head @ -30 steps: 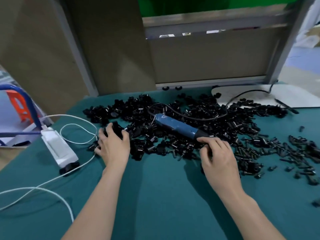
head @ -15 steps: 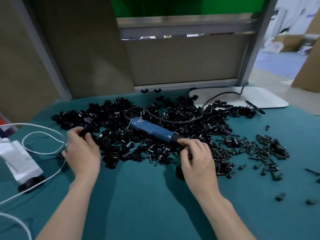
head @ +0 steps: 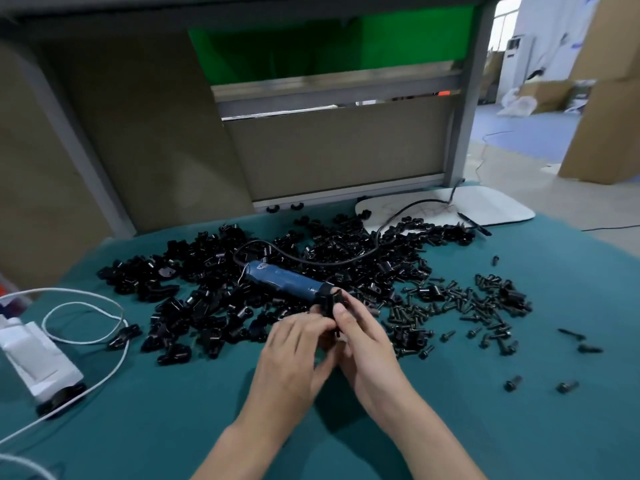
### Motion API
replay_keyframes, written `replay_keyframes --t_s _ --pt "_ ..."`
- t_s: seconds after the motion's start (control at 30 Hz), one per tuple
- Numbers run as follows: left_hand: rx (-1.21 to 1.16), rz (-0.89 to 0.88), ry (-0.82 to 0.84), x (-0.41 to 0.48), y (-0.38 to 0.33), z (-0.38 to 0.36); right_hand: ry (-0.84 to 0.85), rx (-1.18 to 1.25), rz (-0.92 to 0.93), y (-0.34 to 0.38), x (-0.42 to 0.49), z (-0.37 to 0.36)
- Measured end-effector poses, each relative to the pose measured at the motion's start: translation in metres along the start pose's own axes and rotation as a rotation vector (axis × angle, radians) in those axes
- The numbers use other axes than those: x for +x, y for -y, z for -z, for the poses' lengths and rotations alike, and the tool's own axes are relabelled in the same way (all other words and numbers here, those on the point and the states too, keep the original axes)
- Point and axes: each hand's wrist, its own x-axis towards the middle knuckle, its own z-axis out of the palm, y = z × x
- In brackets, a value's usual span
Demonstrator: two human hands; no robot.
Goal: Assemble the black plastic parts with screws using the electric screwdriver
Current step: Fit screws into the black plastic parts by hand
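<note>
Holding one black plastic part (head: 327, 303) off the desk (head: 173, 427), pinched between both hands. Left hand (head: 294, 351) has its fingertips on the near side, and right hand (head: 367, 341) has thumb and fingers curled round the other side. Can't tell if a screw is seated yet because my fingers cover the hole.

Handling notes:
- The part looks like stiff moulded plastic, light, slightly glossy, with rounded lugs. It's probably slippery at this size, so I'd grip the flat flanks and leave the bore exposed.
- The electric screwdriver (head: 284, 280) lies just beyond my fingertips, across the pile of black parts (head: 214, 306). It has a blue cylindrical barrel and a black nose pointing at my hands. It's likely the heaviest item here, so I'd take it mid-barrel with the right hand. The black cord (head: 346, 261) trails off the tail and may tug.
- The screws (head: 467, 306) are scattered to the right of my right hand. They are small, dark and headed, will roll, and are best pinched by the head.
- The desk cover is teal and looks cloth-like and matte, so dropped bits shouldn't skid far.

The white power brick (head: 38, 362) sits well left of the left hand.
</note>
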Motion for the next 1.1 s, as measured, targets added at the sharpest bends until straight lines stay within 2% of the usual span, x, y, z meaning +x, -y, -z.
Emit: replay_keyframes --t_s 0.07,0.13,0.27,0.33,0.43,0.53,0.7,0.8,0.87,1.1 --pt "-0.059 0.029 0.105 -0.004 -0.004 0.002 -0.024 0.11 0.0 0.012 -0.005 0.008" --pt "-0.113 0.055 0.165 -0.004 -0.011 0.002 -0.044 0.119 -0.018 0.023 -0.011 0.018" --pt "-0.218 0.114 0.171 0.008 -0.033 -0.006 -0.098 0.113 -0.051 0.042 -0.023 0.043" --pt "-0.271 0.228 0.152 0.021 -0.045 -0.013 -0.151 0.128 0.0 0.055 -0.029 0.061" --pt "-0.286 0.339 0.24 0.046 -0.057 -0.033 -0.283 0.185 0.111 0.074 -0.035 0.089" --pt "-0.16 0.364 0.378 0.076 -0.061 -0.058 -0.384 0.336 0.198 0.085 -0.039 0.112" --pt "0.193 0.324 0.697 0.12 -0.05 -0.086 -0.361 0.475 0.215 0.087 -0.043 0.12" --pt "0.218 0.393 0.943 0.135 -0.036 -0.09 -0.319 0.489 0.202 0.088 -0.043 0.121" --pt "0.191 0.394 1.028 0.139 -0.028 -0.092 -0.3 0.506 0.202 0.088 -0.043 0.123" --pt "0.087 0.432 0.933 0.136 -0.014 -0.092 -0.281 0.498 0.172 0.088 -0.036 0.12"
